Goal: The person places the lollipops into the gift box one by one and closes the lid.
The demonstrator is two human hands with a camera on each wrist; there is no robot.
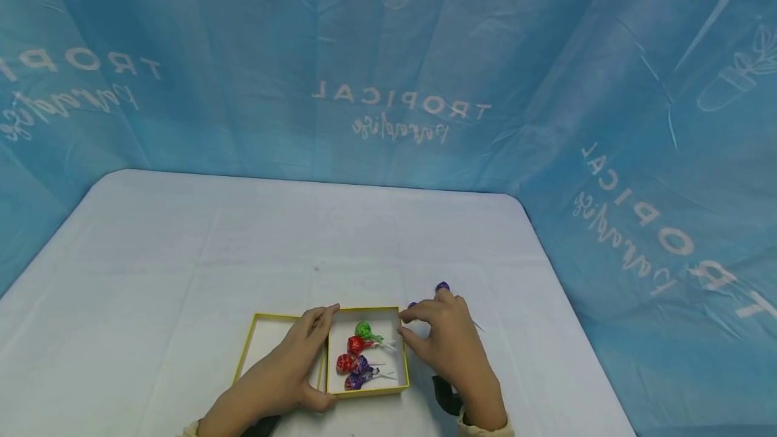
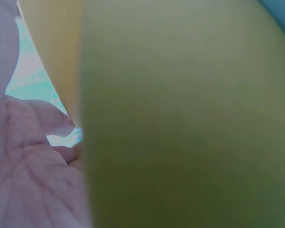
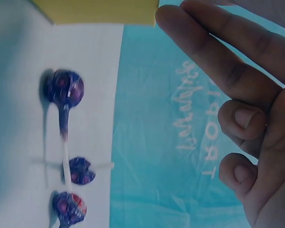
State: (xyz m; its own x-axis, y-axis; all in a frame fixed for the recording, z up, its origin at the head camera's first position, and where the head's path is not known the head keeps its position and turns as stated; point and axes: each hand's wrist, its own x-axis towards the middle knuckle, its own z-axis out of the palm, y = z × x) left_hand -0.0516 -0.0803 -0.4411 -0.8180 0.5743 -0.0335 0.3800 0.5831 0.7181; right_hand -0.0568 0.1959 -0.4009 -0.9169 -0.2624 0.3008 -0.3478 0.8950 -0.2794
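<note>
A shallow yellow-edged box with a white inside lies at the front of the table. Several wrapped lollipops are in it: a green lollipop, a red lollipop, and red and purple ones below. My left hand grips the box's left side, fingers at the far corner and thumb at the near one. With thumb and forefinger apart, my right hand touches the right wall. Past that hand lie purple lollipops, partly hidden; the right wrist view shows three purple-wrapped lollipops.
A second yellow-edged tray or lid lies left of the box, partly covered by my left hand and forearm. The white-covered table reaches back to blue printed curtains, which also hang along the sides.
</note>
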